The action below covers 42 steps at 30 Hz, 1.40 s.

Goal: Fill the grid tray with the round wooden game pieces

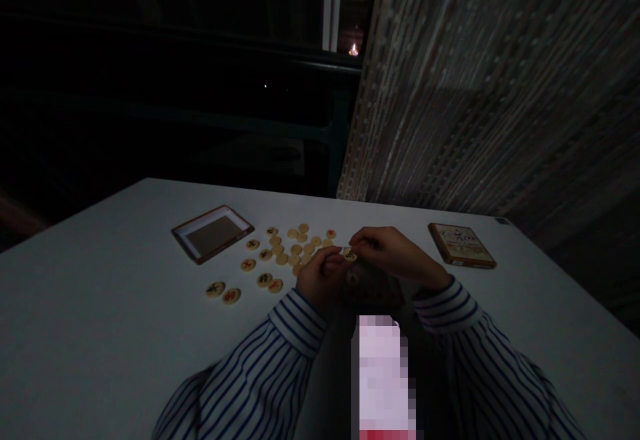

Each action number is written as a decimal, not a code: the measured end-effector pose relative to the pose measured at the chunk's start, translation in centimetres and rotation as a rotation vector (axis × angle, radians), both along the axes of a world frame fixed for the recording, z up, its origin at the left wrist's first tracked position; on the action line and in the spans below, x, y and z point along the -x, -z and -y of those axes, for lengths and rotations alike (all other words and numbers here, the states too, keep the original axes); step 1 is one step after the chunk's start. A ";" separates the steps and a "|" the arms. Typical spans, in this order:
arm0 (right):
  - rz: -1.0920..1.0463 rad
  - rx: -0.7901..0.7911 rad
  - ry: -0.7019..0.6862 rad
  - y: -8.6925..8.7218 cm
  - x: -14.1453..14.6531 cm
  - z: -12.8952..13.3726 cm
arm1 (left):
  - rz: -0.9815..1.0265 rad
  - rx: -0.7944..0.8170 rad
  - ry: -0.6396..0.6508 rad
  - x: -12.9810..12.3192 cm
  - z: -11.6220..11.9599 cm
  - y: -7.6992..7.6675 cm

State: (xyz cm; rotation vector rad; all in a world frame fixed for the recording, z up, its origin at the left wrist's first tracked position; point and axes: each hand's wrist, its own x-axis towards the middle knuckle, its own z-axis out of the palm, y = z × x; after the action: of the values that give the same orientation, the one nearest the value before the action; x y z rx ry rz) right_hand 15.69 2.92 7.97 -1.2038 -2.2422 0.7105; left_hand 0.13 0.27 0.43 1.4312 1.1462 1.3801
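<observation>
A round wooden Chinese chess piece (pixel 350 255) with a dark character stands on edge, raised between my two hands. The curled fingers of my left hand (pixel 323 275) touch it from the left. From the right, the pinched fingertips of my right hand (pixel 387 251) meet it as well. Below the hands lies a dark, shadowed flat object (pixel 373 288), its details hard to make out. Left of my left hand, several loose pieces are spread over the table, some face down and some face up, including a red-marked piece (pixel 275 285) and a black-marked piece (pixel 265 280).
At the left of the white table (pixel 125 293) sits a shallow tray-like box part (pixel 213 235) with a brown rim. A flat printed box (pixel 463 245) lies at the right. Behind the table hangs a string curtain (pixel 450 93). The room is dim.
</observation>
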 end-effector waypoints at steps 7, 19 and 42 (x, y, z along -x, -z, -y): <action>0.025 0.003 -0.034 -0.4 -0.1 0.2 | 0.215 0.164 -0.001 -0.6 0.4 -0.9; 0.077 -0.017 -0.075 -0.1 -0.4 0.1 | 0.418 0.300 -0.055 -0.7 0.3 -1.4; 0.164 -0.034 -0.116 -0.3 -0.4 0.4 | 0.415 0.266 -0.014 -0.7 0.3 -1.2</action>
State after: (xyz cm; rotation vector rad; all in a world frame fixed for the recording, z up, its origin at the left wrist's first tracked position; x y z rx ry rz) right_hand 16.10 2.53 8.29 -1.1611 -2.4658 0.6338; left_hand 0.86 -0.05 1.60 0.8978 1.0201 1.3927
